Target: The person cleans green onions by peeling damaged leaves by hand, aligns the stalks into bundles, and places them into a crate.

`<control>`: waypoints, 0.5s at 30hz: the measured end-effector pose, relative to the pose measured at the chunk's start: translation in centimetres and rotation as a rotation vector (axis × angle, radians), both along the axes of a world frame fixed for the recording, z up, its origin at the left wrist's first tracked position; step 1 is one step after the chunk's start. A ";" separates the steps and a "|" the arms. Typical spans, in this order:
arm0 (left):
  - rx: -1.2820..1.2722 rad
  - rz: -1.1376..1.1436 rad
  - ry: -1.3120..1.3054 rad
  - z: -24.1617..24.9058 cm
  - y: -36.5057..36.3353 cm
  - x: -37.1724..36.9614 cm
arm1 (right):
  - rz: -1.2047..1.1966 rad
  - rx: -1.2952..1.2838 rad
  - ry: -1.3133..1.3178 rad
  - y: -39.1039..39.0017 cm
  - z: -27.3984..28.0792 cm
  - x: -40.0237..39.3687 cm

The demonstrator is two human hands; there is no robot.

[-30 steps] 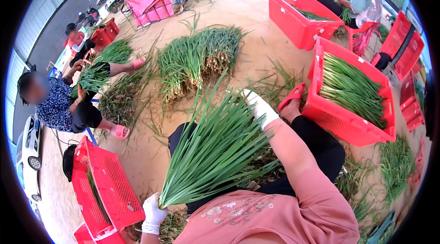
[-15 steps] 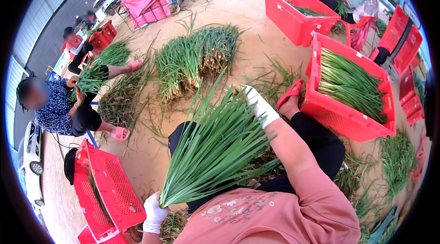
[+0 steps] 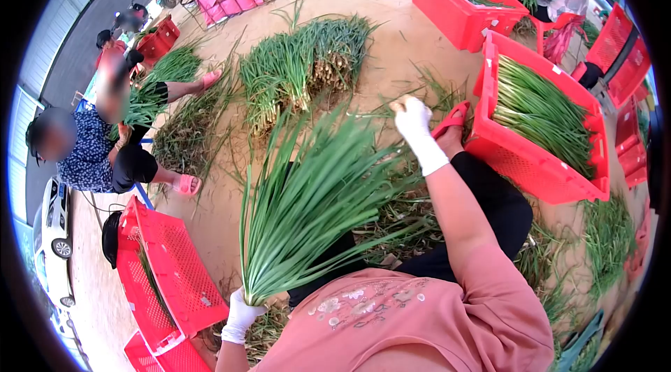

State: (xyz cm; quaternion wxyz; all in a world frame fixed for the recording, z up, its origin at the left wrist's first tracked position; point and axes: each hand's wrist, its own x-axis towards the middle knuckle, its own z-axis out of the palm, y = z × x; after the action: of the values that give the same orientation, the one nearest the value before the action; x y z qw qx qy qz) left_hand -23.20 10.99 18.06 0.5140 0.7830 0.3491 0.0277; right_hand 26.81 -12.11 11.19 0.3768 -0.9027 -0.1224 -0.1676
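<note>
My left hand (image 3: 242,317), in a white glove, is closed around the pale stem ends of a large bunch of garlic chives (image 3: 314,211). The long flat leaves fan up and right across my lap. My right hand (image 3: 414,120), gloved with the fingertips bare, is right of the leaf tips and apart from them. Its fingers are bent together; whether something small is between them cannot be made out. Ahead on the ground lies a pile of garlic chives (image 3: 304,68) with soil-brown root ends.
A red crate (image 3: 531,155) full of chives stands at my right, with another red crate (image 3: 461,12) behind it. Perforated red crates (image 3: 175,267) are at my left. A seated person (image 3: 91,162) handles greens at the left. Leaf scraps (image 3: 189,134) litter the ground.
My right hand has moved right and up, away from the leaves. The bunch in my left hand has swung slightly more upright, its leaves blurred. The view has shifted slightly.
</note>
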 end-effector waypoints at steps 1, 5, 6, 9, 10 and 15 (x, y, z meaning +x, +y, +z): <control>-0.113 -0.011 0.112 0.4 -0.1 -0.3 | -0.052 0.084 0.206 -1.9 0.1 0.3; -0.298 -0.059 0.302 2.3 -0.3 -0.2 | -0.061 0.485 0.542 -8.8 -0.9 0.0; -0.297 -0.074 0.273 1.9 -0.2 -0.4 | -0.058 0.508 0.527 -9.7 0.3 -1.7; -0.271 -0.104 0.279 2.0 -0.3 0.1 | -0.045 0.590 0.296 -10.7 -0.5 -4.0; -0.269 -0.112 0.284 2.0 -0.3 0.1 | -0.009 0.739 0.340 -11.3 -1.1 -4.7; -0.300 -0.057 0.277 1.1 0.1 0.2 | 0.286 0.792 0.182 -7.6 7.9 -9.2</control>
State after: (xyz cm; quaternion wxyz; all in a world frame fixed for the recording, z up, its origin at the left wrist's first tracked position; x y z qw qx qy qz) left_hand -23.01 11.09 19.19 0.5726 0.7036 0.3943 -0.1471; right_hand 17.62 -19.76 19.05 0.7230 -0.6734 -0.1386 -0.0674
